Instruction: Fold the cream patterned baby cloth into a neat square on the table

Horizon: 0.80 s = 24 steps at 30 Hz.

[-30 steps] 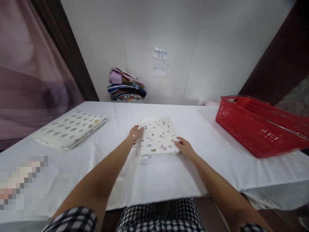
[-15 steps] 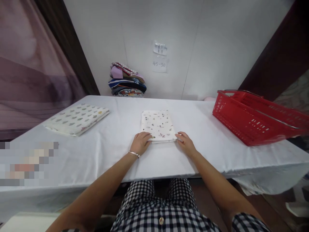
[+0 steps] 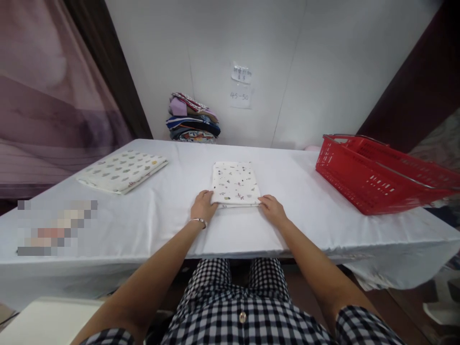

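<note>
A folded white cloth with small printed motifs lies flat on the white-covered table in front of me. My left hand, with a bracelet at the wrist, holds its near left corner; the fingertips are at the edge and the thumb points inward. At the near right corner, my right hand has its fingers closed on the edge, partly hiding that corner. The near edge shows stacked layers between the two hands.
Another folded cloth with grey leaf-like shapes lies at the table's left. A red basket stands at the right. Folded fabrics are piled behind the far edge, by a wall with paper notes. A blurred-out patch covers something at front left.
My left hand has slid from on top of the near left corner outward to the cloth's left edge. My right hand stays at the near right corner. The view has shifted slightly.
</note>
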{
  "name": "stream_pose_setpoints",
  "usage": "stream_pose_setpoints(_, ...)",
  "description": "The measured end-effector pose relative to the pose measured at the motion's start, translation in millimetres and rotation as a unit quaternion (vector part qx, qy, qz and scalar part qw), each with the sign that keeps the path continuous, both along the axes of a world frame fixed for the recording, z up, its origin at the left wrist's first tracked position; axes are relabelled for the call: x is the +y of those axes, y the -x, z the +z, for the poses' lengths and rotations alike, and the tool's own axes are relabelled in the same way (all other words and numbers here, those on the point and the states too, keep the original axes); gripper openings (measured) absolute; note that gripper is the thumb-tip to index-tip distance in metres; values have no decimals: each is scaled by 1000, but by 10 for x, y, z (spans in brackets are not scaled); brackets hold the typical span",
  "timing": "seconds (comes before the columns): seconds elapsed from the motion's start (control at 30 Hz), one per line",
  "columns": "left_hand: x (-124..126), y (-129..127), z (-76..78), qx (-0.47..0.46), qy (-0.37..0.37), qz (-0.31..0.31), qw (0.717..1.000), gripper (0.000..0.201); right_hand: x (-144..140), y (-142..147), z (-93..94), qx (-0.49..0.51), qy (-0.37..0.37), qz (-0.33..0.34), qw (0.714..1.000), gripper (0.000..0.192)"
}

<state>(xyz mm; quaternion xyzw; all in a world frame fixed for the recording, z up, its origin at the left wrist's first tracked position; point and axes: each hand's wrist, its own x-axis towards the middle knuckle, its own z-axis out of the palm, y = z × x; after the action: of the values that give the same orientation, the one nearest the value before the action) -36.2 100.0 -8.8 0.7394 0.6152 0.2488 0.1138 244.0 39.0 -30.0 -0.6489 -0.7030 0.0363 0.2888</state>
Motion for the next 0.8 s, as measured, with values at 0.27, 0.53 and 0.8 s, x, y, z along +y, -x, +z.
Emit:
stream_pose_setpoints(0.27, 36, -11, 26, 63, 51, 15, 997, 44, 37, 5, -27, -64, -5, 29, 998, 28)
stream_pose_setpoints(0.53, 17, 39, 34, 159, 34, -13, 987, 42, 69, -16, -57, -56, 8, 28, 998, 23)
stream_pose_setpoints(0.8, 119, 135, -69, 145, -52, -175, 972, 63, -9, -6, 0, 45, 39, 30, 998, 30)
